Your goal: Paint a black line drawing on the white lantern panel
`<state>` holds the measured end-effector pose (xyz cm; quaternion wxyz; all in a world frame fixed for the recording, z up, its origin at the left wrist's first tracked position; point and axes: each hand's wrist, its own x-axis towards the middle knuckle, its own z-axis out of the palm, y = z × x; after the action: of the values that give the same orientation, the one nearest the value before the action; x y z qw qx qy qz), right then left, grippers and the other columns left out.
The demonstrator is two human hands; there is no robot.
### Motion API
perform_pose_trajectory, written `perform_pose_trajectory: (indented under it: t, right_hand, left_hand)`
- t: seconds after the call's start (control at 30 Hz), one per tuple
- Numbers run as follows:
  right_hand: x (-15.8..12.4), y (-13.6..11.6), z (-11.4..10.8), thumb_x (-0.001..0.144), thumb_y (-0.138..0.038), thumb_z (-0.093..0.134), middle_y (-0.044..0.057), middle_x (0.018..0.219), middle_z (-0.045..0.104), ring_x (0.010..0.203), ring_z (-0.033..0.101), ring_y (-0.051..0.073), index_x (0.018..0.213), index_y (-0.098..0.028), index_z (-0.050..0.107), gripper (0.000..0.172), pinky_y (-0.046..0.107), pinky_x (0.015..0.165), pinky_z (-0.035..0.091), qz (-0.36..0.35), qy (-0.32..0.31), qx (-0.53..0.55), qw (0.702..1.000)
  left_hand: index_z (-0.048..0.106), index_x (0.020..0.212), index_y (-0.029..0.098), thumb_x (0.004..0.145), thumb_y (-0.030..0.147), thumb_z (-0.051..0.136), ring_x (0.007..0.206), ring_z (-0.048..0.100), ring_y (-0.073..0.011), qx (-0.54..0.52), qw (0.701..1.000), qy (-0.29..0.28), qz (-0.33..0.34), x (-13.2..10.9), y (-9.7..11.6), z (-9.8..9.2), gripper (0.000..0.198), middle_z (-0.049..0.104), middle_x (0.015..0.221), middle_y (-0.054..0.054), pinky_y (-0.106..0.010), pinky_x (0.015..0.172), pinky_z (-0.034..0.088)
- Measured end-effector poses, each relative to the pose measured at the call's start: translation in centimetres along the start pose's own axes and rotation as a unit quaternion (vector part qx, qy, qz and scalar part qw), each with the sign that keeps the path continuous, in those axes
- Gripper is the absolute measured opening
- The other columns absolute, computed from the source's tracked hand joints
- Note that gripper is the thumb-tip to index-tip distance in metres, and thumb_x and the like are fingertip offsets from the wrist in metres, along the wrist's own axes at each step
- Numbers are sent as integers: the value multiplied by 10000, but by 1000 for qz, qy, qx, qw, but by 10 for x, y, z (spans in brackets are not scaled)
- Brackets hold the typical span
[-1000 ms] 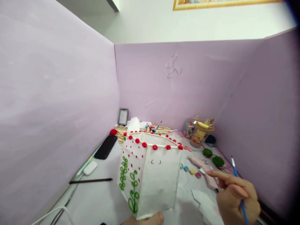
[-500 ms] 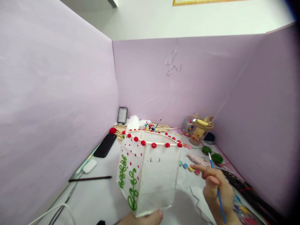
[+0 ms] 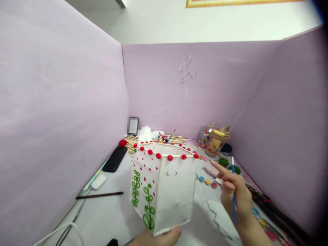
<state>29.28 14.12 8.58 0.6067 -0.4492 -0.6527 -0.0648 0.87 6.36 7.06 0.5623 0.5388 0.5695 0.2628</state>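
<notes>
My left hand (image 3: 160, 237) grips a white paper lantern (image 3: 176, 194) from below, its thumb over the bottom front edge. The lantern has several flat sides and an open top rimmed with red pompoms (image 3: 170, 158). Green curled vines and small red marks decorate its left face; the front face bears two small dark curved lines. Off to the right, my right hand (image 3: 237, 193) holds a slim blue paintbrush (image 3: 233, 167) between its fingers, bristles upward. Its index finger points toward the lantern without touching it.
Left of the lantern lie a black phone (image 3: 115, 159), a white case (image 3: 98, 182) and a dark pencil (image 3: 99, 195). Behind are wooden sticks (image 3: 179, 138). Small paint pots (image 3: 208, 182), a pink glue gun (image 3: 210, 171), a cup (image 3: 216, 143) and green yarn (image 3: 223, 162) sit right.
My right hand has risen slightly, and the paintbrush has turned more upright. The lantern has turned a little and shows more of its left face. The view has shifted slightly.
</notes>
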Motion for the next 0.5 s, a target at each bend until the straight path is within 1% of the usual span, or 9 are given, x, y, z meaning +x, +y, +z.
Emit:
perform_pose_trajectory:
  t: [0.07,0.13,0.2,0.23,0.3,0.37,0.4,0.43,0.5]
  right_hand:
    - [3,-1,2,1056,-618,453,152,1198,805,871,755,271,882,-262,542,406,443,794,563,4,-13,12,1000]
    - [7,-6,2,1021,-725,409,153,1119,804,810,717,256,928,-252,583,513,426,748,547,33,-6,0,999]
    - [10,-11,1,937,-863,356,142,996,789,705,647,237,1017,-238,615,681,396,652,513,90,23,16,996]
    - [11,-13,0,892,-915,341,134,960,773,685,625,235,1064,-233,615,755,385,618,499,121,46,46,991]
    - [11,-15,-2,842,-959,361,119,965,740,703,623,236,1123,-231,602,817,370,587,497,170,91,131,972]
    - [9,-13,-1,880,-898,452,107,1021,710,737,638,221,1131,-229,617,733,353,590,513,209,111,181,955]
    - [7,-10,0,910,-835,508,100,1032,703,739,642,209,1119,-225,634,657,341,592,518,232,106,184,949]
    - [6,-6,3,927,-757,576,93,1023,707,726,645,198,1098,-220,652,569,331,589,521,256,96,179,945]
    - [2,3,11,906,-617,692,82,970,734,693,651,188,1063,-212,680,435,319,582,526,309,66,162,935]
  left_hand:
    - [704,1401,302,805,587,759,1522,478,-385,-5,998,-39,45,1,2,0,663,785,1333,-98,-551,1318,243]
    - [668,1443,285,809,647,720,1545,446,-379,-1,997,-68,47,3,6,-1,732,765,1369,-116,-545,1325,231]
    - [676,1430,283,788,725,709,1537,459,-383,-4,997,-71,34,4,7,0,780,764,1366,-131,-555,1322,245]
    - [698,1401,285,771,767,709,1513,494,-384,-13,997,-65,36,6,6,0,794,777,1340,-136,-557,1317,264]
    - [760,1302,283,732,853,696,1425,591,-390,-40,996,-49,58,9,3,1,809,805,1278,-141,-552,1294,328]
    - [807,1194,275,683,919,679,1321,674,-392,-62,995,-26,78,12,1,0,832,823,1236,-137,-539,1269,383]
    - [815,1169,274,662,935,680,1295,691,-388,-71,994,-13,79,12,0,0,843,827,1228,-131,-531,1266,390]
    - [814,1169,274,650,940,686,1298,689,-382,-79,994,-2,76,13,0,-1,854,826,1234,-124,-523,1270,385]
    - [807,1190,266,635,921,722,1346,657,-375,-99,992,21,74,13,1,-4,863,815,1261,-125,-509,1281,366]
